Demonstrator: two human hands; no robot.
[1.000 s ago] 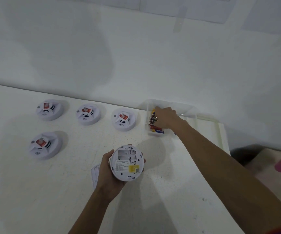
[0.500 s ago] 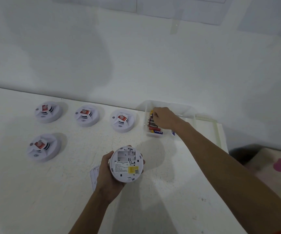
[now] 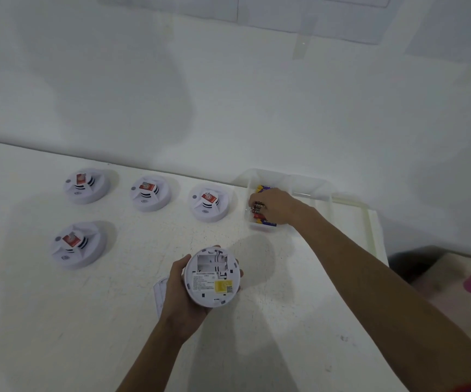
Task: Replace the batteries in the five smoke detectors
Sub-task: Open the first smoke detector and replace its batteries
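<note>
Left hand (image 3: 185, 295) clutching opened detector (image 3: 212, 275); right hand (image 3: 274, 205) on batteries (image 3: 258, 210), grip unclear

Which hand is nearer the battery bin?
Right. The right hand is inside the battery bin, on the batteries; the left hand is nearer the person, holding the open detector.

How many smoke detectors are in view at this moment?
5. Three in a back row: left, middle, right. One front left. One held back-side up in the left hand, detector at. None appears hidden.
</note>
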